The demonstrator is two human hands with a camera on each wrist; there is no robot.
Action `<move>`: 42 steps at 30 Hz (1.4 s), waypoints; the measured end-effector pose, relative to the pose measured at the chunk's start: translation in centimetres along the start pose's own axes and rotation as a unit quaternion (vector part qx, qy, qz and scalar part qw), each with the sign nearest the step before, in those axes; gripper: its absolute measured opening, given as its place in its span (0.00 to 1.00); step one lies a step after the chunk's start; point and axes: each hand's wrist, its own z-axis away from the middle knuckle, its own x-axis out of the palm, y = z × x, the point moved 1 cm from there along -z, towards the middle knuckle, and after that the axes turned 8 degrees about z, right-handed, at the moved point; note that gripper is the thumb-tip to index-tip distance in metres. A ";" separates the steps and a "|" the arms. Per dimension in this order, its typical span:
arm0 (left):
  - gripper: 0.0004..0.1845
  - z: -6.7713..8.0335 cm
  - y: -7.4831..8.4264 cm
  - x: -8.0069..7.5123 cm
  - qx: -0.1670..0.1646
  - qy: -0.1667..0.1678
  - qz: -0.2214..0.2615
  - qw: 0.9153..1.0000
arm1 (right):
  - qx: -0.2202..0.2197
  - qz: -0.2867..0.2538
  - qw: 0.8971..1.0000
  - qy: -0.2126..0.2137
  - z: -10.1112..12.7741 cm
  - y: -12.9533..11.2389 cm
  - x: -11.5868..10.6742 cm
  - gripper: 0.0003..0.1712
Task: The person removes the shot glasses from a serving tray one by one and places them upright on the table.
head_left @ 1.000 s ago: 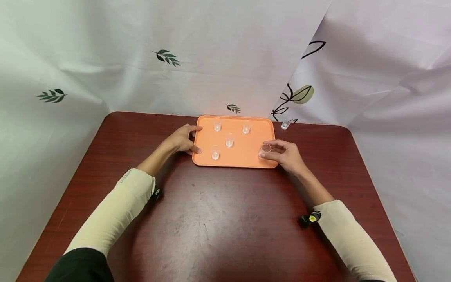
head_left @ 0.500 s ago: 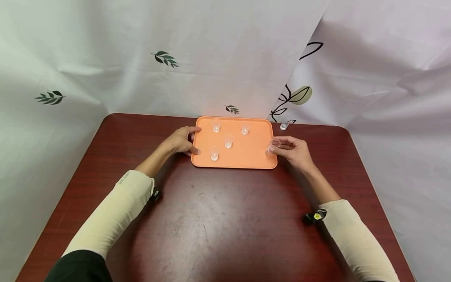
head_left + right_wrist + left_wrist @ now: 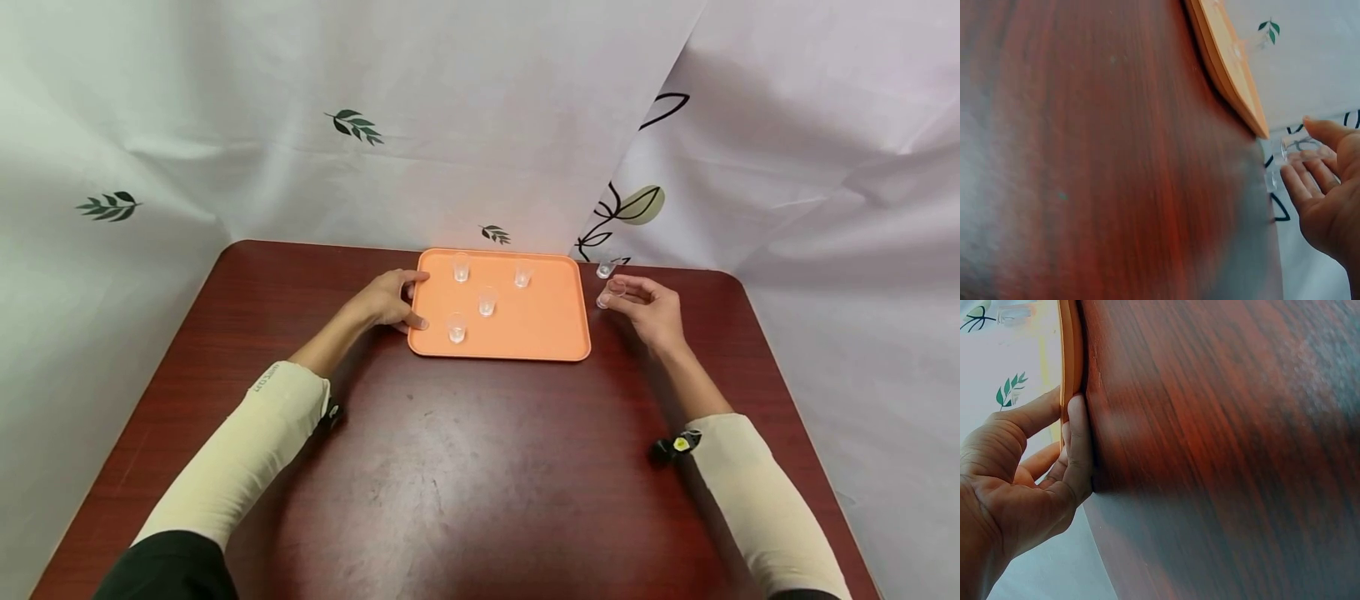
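A person's two hands work at the far edge of a dark red wooden tabletop (image 3: pixel 450 467). An orange tray (image 3: pixel 536 333) lies along that edge, near its middle. The left hand (image 3: pixel 388 298) grips the tray's left edge, thumb toward the near left corner, a finger toward the far left one. The right hand (image 3: pixel 651 313) pinches a small clear cup (image 3: pixel 611 294) between thumb and fingers, just beyond the tray's right edge, toward its far right corner; whether the cup's base touches the tabletop, I cannot tell. Four similar cups stand upright on the tray: a first (image 3: pixel 461 268) by the far left corner, a second (image 3: pixel 522 274) near the far edge, right of the middle, a third (image 3: pixel 487 302) near the centre, and a fourth (image 3: pixel 457 329) by the near left corner. One more clear cup (image 3: pixel 605 269) stands on the tabletop's far edge, beside the tray's far right corner. Behind hangs a pale curtain (image 3: pixel 465 108) printed with leaves. Cream sleeves (image 3: pixel 240 442) cover both forearms.
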 end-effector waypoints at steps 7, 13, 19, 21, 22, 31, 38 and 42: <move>0.56 -0.1 0.0 0.1 0.002 0.001 -0.002 1.000 | 0.044 0.021 0.998 0.029 -1.4 0.4 -1.2 0.30; 0.56 -0.1 -0.1 0.1 0.001 -0.001 -0.004 1.000 | 0.063 0.018 0.997 0.052 -2.4 0.5 -1.7 0.28; 0.56 -0.2 -0.1 0.0 0.003 0.000 -0.007 1.000 | 0.072 -0.006 0.994 0.077 -3.4 0.6 -1.8 0.26; 0.56 -0.1 0.0 -0.1 0.003 -0.001 -0.009 1.000 | 0.081 -0.009 0.993 0.083 -3.7 0.7 -1.9 0.26; 0.56 -0.1 0.0 -0.1 0.003 -0.001 -0.010 1.000 | 0.087 -0.010 0.992 0.086 -3.9 0.7 -1.9 0.26; 0.55 0.0 -0.2 -0.1 -0.003 0.003 -0.003 1.000 | 0.134 0.002 0.987 0.091 -5.0 0.9 -1.9 0.31; 0.56 0.0 -0.1 0.1 -0.002 0.002 -0.006 1.000 | 0.149 0.003 0.983 0.107 -5.5 1.3 -2.3 0.31; 0.56 0.1 0.1 0.0 -0.003 0.002 -0.003 1.000 | 0.145 0.011 0.983 0.113 -5.8 1.5 -2.4 0.30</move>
